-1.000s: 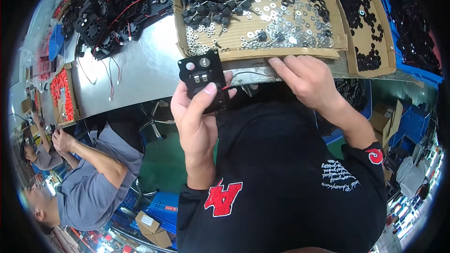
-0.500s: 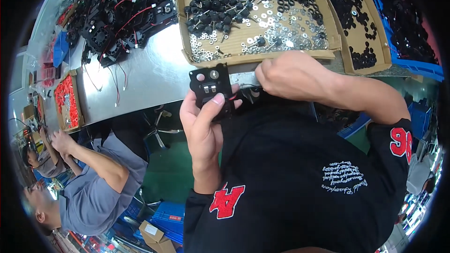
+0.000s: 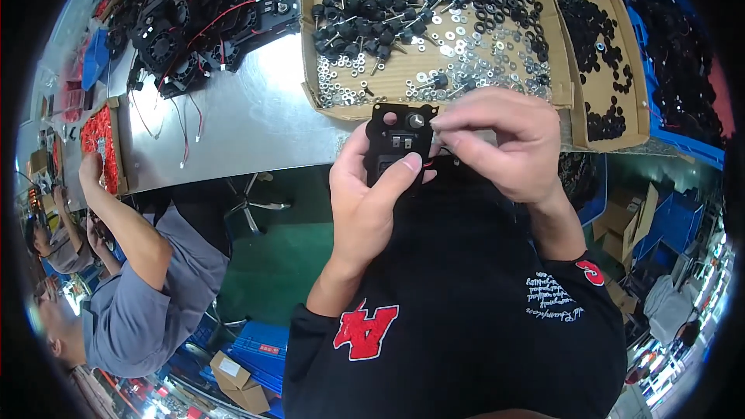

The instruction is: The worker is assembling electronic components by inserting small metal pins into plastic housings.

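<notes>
In my left hand [image 3: 363, 206] I grip a flat black plastic housing [image 3: 380, 140], thumb on its face and fingers behind. The housing has a round hole, a round metal fitting [image 3: 417, 121] near its upper right corner, and two small metal tabs in the middle. My right hand [image 3: 508, 143] is closed in a pinch right beside that fitting. What its fingertips hold, if anything, is too small to make out. A bit of red and dark wire shows at the housing's right edge.
Ahead lies a cardboard tray [image 3: 357, 111] with black knobs on metal stems, rings, washers and nuts. A second tray [image 3: 632, 120] and a blue crate [image 3: 675, 143] stand right. Black fan units [image 3: 167, 46] with wires are piled left. A co-worker [image 3: 147, 302] reaches into red parts [image 3: 101, 136].
My right hand has come from the tray's front edge to the housing's upper right corner. My left hand and the housing have shifted right in the picture. The co-worker's hand moved to the red parts.
</notes>
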Motion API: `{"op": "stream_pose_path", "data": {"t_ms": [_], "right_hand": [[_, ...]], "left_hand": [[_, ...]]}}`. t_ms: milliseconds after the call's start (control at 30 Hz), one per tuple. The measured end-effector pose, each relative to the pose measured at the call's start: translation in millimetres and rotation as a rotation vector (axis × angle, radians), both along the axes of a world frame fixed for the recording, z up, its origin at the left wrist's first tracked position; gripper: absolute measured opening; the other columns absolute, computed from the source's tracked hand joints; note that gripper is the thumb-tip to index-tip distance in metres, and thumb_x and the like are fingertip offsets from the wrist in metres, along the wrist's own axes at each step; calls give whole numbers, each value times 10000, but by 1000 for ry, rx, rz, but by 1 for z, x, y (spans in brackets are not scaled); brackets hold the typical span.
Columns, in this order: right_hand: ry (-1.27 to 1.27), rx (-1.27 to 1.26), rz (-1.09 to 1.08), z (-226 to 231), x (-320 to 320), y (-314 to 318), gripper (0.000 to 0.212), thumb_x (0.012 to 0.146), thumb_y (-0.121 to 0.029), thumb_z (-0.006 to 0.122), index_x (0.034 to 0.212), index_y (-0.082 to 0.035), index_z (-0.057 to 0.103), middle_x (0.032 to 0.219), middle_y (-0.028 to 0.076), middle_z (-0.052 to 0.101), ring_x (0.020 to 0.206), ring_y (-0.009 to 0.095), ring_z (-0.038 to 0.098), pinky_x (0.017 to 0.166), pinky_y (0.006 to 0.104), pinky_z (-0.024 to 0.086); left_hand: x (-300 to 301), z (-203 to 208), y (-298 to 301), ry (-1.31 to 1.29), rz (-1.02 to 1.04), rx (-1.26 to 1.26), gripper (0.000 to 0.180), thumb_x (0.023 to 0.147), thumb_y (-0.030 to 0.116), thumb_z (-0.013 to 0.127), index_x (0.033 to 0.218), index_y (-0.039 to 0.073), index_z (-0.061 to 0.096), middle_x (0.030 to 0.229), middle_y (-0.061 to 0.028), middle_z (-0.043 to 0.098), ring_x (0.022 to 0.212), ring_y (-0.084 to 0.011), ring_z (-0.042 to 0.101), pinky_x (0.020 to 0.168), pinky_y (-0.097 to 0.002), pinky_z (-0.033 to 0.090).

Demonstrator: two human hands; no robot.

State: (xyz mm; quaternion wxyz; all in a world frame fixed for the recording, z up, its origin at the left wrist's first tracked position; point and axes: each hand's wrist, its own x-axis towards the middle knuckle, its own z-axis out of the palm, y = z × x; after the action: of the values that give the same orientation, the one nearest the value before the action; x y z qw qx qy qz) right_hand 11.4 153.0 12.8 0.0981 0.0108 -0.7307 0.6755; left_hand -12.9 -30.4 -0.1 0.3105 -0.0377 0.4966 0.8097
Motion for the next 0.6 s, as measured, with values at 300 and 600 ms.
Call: {"op": "stream_pose_path", "data": {"t_ms": [300,600], "right_hand": [[142,251,88,-9,-4,6,204,764,63,668,953,13,728,835,118,681,713,176,660,633,265,512],[255,475,8,-8,0,4,222,764,38,697,975,-22,731,868,115,676,706,179,661,612,267,518]], "left_hand": [[6,2,9,12,10,3,405,889,30,606,1265,-35,471,1086,-113,627,970,-157,643,808,-303,570],[8,-1,9,53,-12,-33,393,897,27,597,1264,-36,472,1075,-104,627,961,-147,638,803,-297,568]]}}
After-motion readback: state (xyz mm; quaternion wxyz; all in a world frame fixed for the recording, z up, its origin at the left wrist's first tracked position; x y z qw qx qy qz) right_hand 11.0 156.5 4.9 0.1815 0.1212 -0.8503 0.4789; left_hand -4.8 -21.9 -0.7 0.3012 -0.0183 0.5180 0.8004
